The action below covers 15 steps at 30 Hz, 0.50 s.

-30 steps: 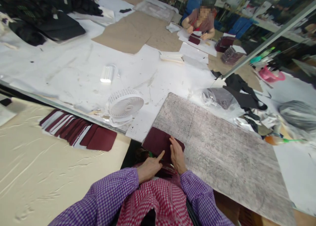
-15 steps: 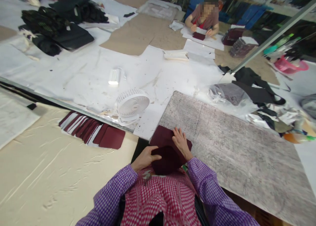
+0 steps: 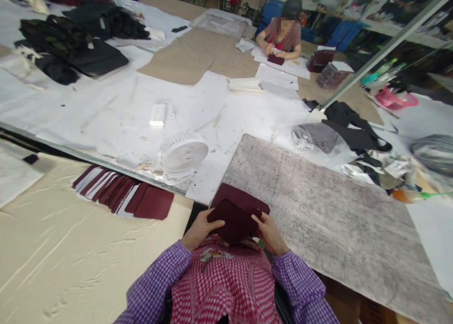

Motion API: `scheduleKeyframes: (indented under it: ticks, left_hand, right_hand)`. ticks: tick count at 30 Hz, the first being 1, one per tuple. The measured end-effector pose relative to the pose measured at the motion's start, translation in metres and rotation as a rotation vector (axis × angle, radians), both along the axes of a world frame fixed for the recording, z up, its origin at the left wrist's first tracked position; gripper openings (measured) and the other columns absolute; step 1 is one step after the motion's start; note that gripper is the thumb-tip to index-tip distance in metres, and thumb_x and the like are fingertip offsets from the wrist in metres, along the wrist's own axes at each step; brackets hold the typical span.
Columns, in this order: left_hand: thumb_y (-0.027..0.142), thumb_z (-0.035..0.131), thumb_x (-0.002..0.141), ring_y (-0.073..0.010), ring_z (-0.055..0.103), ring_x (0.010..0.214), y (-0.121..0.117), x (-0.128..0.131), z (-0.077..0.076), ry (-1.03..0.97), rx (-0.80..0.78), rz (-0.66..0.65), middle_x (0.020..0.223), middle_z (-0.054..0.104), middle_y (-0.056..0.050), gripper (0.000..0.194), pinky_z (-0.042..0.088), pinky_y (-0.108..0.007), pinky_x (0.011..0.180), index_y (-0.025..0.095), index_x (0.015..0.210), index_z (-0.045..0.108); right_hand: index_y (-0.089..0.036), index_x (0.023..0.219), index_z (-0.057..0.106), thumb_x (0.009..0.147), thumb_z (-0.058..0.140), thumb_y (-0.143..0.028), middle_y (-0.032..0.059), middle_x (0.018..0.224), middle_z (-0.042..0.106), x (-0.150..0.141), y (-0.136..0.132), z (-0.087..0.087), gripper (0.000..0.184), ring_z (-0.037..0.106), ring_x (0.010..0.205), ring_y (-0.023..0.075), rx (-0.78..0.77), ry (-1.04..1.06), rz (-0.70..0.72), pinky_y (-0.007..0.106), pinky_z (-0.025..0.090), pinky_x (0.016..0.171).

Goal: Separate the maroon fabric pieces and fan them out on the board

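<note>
A dark maroon fabric piece (image 3: 231, 221) is held up in front of my body, between both hands. My left hand (image 3: 201, 227) grips its left edge, thumb on top. At the opposite edge my right hand (image 3: 271, 233) pinches it, thumb uppermost. Just behind it, a second maroon piece (image 3: 240, 196) lies on the near left corner of the mottled grey board (image 3: 318, 210); the held piece covers part of it. To the left, a fanned row of maroon and white pieces (image 3: 120, 191) rests on the cream-covered table (image 3: 71, 248).
A white fan (image 3: 184, 156) stands beyond the row, with a white block (image 3: 158, 115) behind it. A plastic bag (image 3: 318, 137) and fabric scraps lie at right, near a slanted metal pole (image 3: 382, 50). Across the table a person (image 3: 283, 36) handles a maroon piece. Dark garments (image 3: 81, 40) lie far left.
My right hand has gone from lying spread on the rear maroon piece to pinching the held piece's right edge. The held piece is raised more. The camera view has shifted slightly.
</note>
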<state>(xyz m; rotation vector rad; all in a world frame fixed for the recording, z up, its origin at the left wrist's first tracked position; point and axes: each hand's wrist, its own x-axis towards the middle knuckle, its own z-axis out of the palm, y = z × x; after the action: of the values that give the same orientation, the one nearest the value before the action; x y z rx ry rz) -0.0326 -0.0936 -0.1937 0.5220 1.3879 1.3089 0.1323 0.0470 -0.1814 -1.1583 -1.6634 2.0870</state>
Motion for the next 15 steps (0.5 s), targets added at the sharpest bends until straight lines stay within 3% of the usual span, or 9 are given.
scheduleKeyframes:
  ticks: [5, 9, 12, 15]
  left_hand:
    - [0.039, 0.045, 0.087, -0.023, 0.061, 0.102, -0.002, 0.0, -0.003, 0.22, -0.047, -0.199, 0.112, 0.067, -0.007, 0.043, 0.046, -0.038, 0.092, 0.015, 0.119, 0.058]
    - [0.028, 0.045, 0.086, -0.0213, 0.06, 0.104, -0.009, -0.002, -0.001, 0.463, -0.075, -0.412, 0.113, 0.068, -0.005, 0.033, 0.042, -0.034, 0.095, 0.021, 0.113, 0.063]
    - [0.018, 0.049, 0.082, -0.0192, 0.061, 0.1, -0.011, 0.006, 0.003, 0.58, -0.019, -0.617, 0.107, 0.07, -0.001, 0.03, 0.042, -0.031, 0.093, 0.026, 0.105, 0.067]
    - [0.01, 0.047, 0.079, -0.0172, 0.057, 0.11, -0.006, 0.016, 0.006, 0.66, 0.049, -0.77, 0.12, 0.064, 0.001, 0.035, 0.039, -0.029, 0.098, 0.027, 0.103, 0.066]
  right_hand:
    - [-0.018, 0.097, 0.066, 0.078, 0.058, -0.049, 0.0063, 0.092, 0.072, 0.011, 0.022, -0.026, 0.037, 0.065, 0.083, 0.024, 0.163, -0.178, -0.142, 0.037, 0.052, 0.073]
    - [-0.015, 0.092, 0.065, 0.081, 0.059, -0.04, 0.0057, 0.09, 0.07, 0.026, 0.046, -0.045, 0.028, 0.064, 0.085, 0.0208, 0.338, -0.414, -0.156, 0.041, 0.048, 0.082]
    - [-0.014, 0.094, 0.063, 0.083, 0.06, -0.034, 0.0043, 0.092, 0.067, 0.032, 0.053, -0.049, 0.023, 0.062, 0.089, 0.019, 0.455, -0.57, -0.124, 0.042, 0.045, 0.087]
    - [-0.014, 0.094, 0.063, 0.084, 0.059, -0.033, 0.0039, 0.091, 0.066, 0.033, 0.051, -0.046, 0.022, 0.061, 0.089, 0.019, 0.534, -0.68, -0.091, 0.042, 0.044, 0.087]
